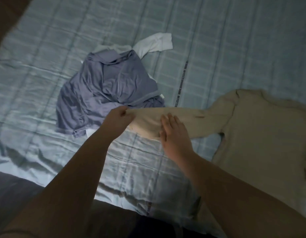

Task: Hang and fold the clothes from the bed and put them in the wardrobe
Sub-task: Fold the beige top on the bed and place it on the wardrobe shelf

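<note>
Head view: a bed [234,48] under a pale blue-green checked cover fills most of the frame. Its near edge runs slantwise from the left side down toward the bottom middle, with dark floor [14,194] below it. A brown strip cuts across the top left corner; I cannot tell what it is.

A beige long-sleeved top [262,134] lies spread flat on the right part of the cover, and its body runs off the right edge of the frame. One sleeve [197,117] stretches out leftward from it across the middle of the bed.

The left hand [120,120] pinches the cuff end of that sleeve between thumb and curled fingers. The right hand [174,133] lies palm down on the sleeve a little further along, fingers straight and close together, pressing the cloth to the cover.

Just beyond the left hand, a blue-grey garment [105,90] sits in a crumpled heap in the middle of the bed. The cuff end is just beside the heap's near right edge; whether they touch I cannot tell. A white garment [154,43] pokes out from under the heap's far side.

Wrinkled cover shows between the heap and the near edge, around both forearms. Smoother cover stretches away left of the heap and across the far right, beyond the beige top's collar.
</note>
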